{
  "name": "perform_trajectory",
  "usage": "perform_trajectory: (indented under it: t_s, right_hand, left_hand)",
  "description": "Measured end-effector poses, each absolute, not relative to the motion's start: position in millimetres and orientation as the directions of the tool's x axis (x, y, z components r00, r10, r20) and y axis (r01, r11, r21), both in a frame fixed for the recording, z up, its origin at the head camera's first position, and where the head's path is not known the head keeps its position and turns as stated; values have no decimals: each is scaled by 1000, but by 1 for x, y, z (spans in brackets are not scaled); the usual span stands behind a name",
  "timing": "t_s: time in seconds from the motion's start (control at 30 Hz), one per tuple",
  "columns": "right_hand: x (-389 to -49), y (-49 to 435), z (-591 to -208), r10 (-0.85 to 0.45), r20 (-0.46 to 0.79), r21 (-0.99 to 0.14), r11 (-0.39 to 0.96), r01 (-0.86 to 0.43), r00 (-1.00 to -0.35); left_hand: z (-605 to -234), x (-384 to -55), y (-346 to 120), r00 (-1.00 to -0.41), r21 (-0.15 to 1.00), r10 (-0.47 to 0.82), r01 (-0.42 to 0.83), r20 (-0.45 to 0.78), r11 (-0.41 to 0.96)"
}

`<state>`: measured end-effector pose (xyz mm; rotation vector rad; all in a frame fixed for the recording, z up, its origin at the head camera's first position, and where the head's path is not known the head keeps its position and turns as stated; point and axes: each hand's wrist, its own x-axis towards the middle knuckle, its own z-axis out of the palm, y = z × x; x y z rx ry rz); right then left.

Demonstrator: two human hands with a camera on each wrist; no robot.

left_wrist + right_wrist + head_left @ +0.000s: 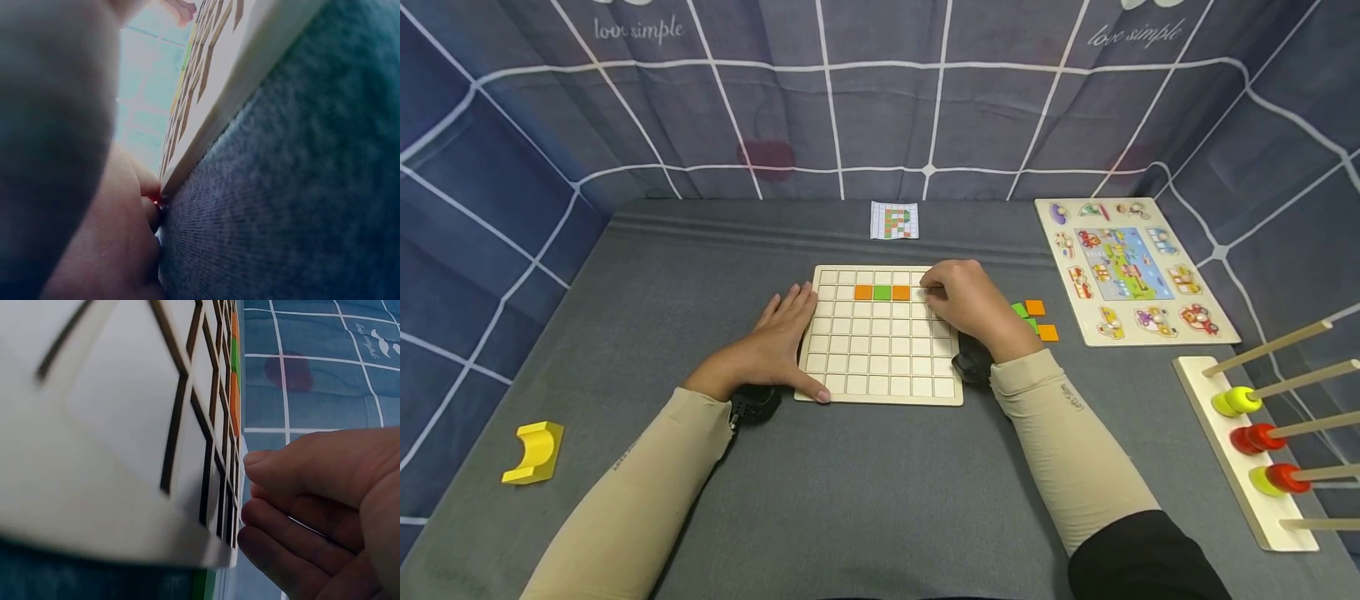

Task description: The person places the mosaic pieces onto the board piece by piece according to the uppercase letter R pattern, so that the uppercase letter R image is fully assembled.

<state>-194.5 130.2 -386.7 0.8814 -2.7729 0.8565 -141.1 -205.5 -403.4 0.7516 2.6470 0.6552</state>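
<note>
The left forearm [640, 496] and right forearm [1067, 454] are reaching forward, angling inward. The left hand [775, 337] is spreading its fingers, thumb stretching inward. The right hand [967, 302] is curling its fingers, tips too hidden to show whether they are pinching.

The board [880, 344] is gridded in cream; on it, tiles [882, 292] are coloured orange, green, orange.

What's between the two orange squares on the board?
A green square sits between the orange squares, all in one row on the board. The head view shows it best.
</note>
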Motion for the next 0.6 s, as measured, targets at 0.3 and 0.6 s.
perform_trajectory:
  t_s: [0.3,0.6]
  right_hand:
    - [-190,150,-390,-473,246,-469,706,-531,-846]
    - [-190,163,-392,-465,247,-443,726,-526,-850]
  left_hand:
    - [-405,-142,-204,-814,495,556,418,-169,762]
    - [-406,-143,-205,-817,487,550,414,-173,769]
